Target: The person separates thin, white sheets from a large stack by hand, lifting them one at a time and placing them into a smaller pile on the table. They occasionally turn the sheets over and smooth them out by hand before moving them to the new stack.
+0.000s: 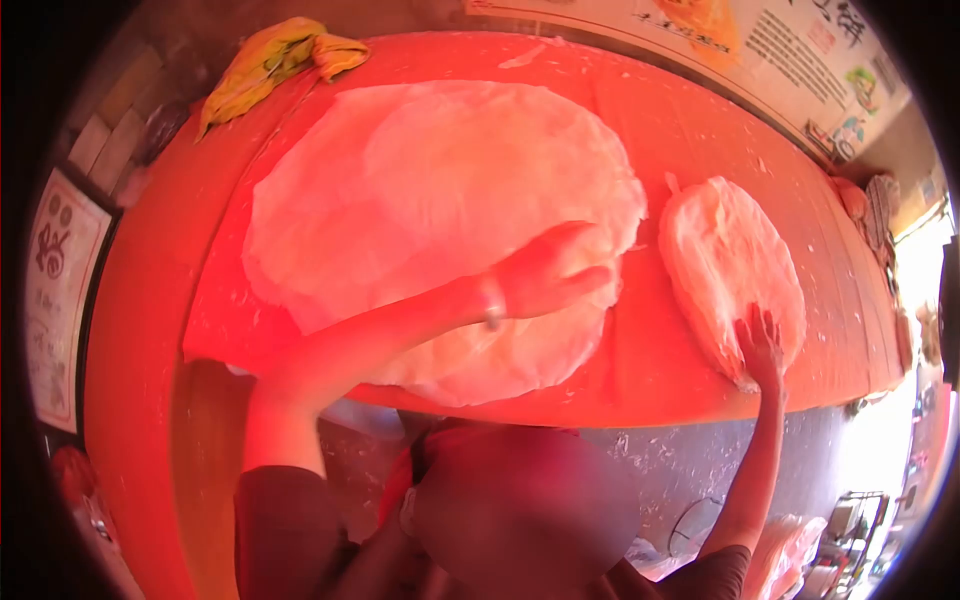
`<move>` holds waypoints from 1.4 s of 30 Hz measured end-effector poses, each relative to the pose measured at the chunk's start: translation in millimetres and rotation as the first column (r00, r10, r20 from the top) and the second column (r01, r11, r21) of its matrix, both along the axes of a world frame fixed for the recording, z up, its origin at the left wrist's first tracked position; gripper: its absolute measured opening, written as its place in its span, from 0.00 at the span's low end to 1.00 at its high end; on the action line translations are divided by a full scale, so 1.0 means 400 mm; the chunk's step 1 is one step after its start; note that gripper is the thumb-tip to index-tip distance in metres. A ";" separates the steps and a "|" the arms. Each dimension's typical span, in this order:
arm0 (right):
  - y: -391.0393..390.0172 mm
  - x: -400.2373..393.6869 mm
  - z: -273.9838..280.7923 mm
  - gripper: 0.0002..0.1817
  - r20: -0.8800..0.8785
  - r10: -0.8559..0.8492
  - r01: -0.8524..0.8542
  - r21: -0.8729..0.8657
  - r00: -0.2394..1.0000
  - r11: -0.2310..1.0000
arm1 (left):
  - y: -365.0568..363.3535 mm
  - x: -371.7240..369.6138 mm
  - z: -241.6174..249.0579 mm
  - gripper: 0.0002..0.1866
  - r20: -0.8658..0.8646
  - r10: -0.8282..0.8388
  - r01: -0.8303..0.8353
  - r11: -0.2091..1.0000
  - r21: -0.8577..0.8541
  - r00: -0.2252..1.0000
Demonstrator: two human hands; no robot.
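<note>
A broad, thin sheet of dough [430,190] lies spread over the red tabletop. My left hand [560,270] is over the right part of this sheet, fingers pointing right and partly curled; whether they pinch the dough is not clear. To the right is a smaller oval piece of dough [725,250], thicker and folded-looking. My right hand [762,340] rests on its lower end with the fingers spread. A band circles my left wrist.
A yellow cloth or bag [270,65] lies at the table's back left edge. The red table [140,300] curves around in front of me. Printed boards [790,60] stand behind it and at the far left. Plastic bags [785,555] are low at the right.
</note>
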State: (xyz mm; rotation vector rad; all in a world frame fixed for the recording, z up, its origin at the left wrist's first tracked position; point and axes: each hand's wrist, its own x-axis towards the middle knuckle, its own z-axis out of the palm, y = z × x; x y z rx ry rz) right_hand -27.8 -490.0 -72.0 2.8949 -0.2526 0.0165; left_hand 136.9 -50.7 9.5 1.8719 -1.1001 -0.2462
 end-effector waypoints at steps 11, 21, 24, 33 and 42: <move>0.788 0.293 0.189 0.40 0.387 0.494 -0.610 0.287 0.779 0.738 | 0.568 0.199 -0.145 0.33 0.602 0.525 -0.744 0.644 0.180 0.601; 0.896 0.474 0.153 0.30 0.311 0.665 -0.727 0.152 0.678 0.670 | 0.637 0.290 -0.108 0.16 0.629 0.341 -0.667 0.630 0.399 0.699; 0.878 0.483 0.156 0.23 0.356 0.715 -0.778 0.055 0.601 0.626 | 0.648 0.325 -0.127 0.16 0.825 0.216 -0.682 0.686 0.252 0.522; 0.681 0.805 0.466 0.12 0.549 0.282 -0.617 0.698 0.787 0.363 | 0.586 0.256 0.061 0.11 0.315 0.631 -0.705 0.639 0.308 0.709; 0.959 0.498 0.543 0.15 0.562 0.662 -0.786 -0.034 0.496 0.618 | 0.390 -0.106 0.001 0.15 0.714 -0.007 -0.339 0.877 0.341 0.701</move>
